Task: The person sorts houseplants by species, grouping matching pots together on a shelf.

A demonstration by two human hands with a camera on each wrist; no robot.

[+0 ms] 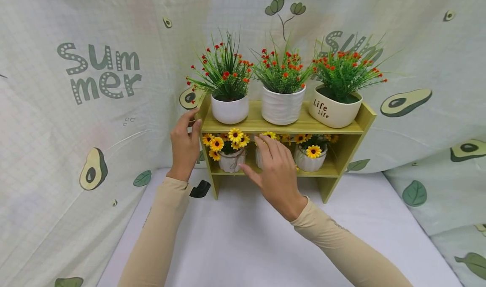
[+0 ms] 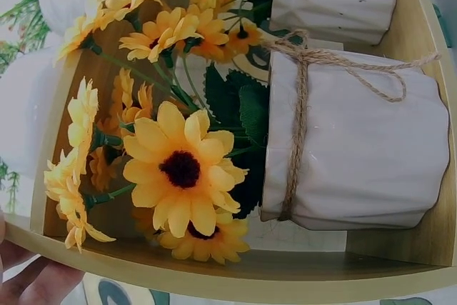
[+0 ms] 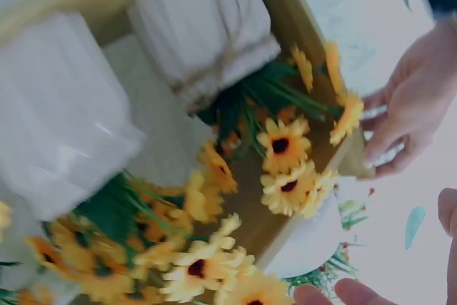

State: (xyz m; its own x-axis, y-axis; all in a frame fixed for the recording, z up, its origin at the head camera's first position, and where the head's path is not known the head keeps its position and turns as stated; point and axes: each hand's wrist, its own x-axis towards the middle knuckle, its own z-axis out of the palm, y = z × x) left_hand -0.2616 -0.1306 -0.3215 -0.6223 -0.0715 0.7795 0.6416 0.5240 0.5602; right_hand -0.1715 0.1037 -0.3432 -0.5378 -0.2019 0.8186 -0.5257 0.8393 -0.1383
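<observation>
A small two-tier wooden shelf [image 1: 292,128] stands against the cloth backdrop. My left hand [image 1: 185,141] holds the upper part of its left side panel, thumb and fingers at the edge. In front of the lower tier my right hand [image 1: 279,177] is spread with nothing in it, partly hiding the middle sunflower pot. At the left of that tier sits a white pot tied with twine [image 2: 357,141], holding yellow artificial sunflowers [image 2: 178,169]. Another sunflower pot [image 1: 311,160] sits at the right. The right wrist view also shows my left hand [image 3: 414,98] at the shelf corner.
On the top tier stand three pots of red-flowered grass: a smooth white one [image 1: 230,109], a ribbed white one [image 1: 282,106] and a cream one lettered "Life" [image 1: 336,109]. A white cloth [image 1: 243,236] covers the table. Printed fabric [image 1: 102,122] hangs behind and at both sides.
</observation>
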